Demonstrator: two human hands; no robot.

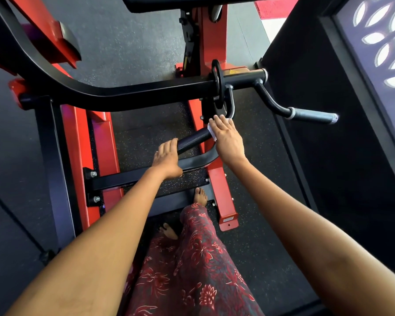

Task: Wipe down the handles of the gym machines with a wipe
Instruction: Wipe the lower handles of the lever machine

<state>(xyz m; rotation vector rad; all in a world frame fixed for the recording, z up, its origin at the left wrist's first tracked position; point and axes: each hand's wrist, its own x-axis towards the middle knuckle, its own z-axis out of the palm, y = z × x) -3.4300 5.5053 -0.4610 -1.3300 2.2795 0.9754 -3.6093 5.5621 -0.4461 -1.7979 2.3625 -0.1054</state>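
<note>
The right hand (227, 140) presses a white wipe (211, 131) on the upper end of the black handle (193, 139), fingers lying flat over it, not closed. The left hand (168, 159) has its fingers curled around the lower end of this handle. The wipe looks thin and soft, so it probably bunches easily; holding it under the palm seems best. No containers are visible.
</note>
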